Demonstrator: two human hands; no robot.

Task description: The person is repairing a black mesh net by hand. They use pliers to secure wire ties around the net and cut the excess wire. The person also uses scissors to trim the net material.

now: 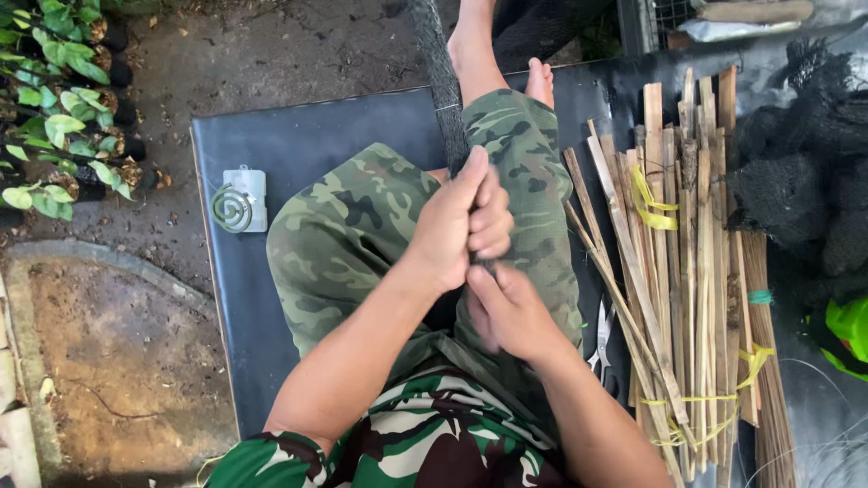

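Both hands close on the dark mesh-wrapped pole (443, 81), left hand (457, 221) above right hand (506, 312). Right of the grip, scissors (603, 336) and the bundle of bamboo slats (687, 271) crowd in; the knees lie beneath. Left of it, bare black mat (244, 298) lies open, past a mosquito coil (232, 209).

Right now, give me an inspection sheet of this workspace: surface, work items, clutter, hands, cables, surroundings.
Surface: black mat on bare ground; person sits on it.
Work items: dark mesh-wrapped pole running up between the legs; bundle of bamboo slats tied with yellow strips, lying beside the leg.
Clutter: green coil on a white box; scissors; black netting.
Hands: left hand closed around the pole; right hand below it at the pole's lower end, grip hidden.
Cables: nothing seen.
Surroundings: potted seedlings; concrete slab.
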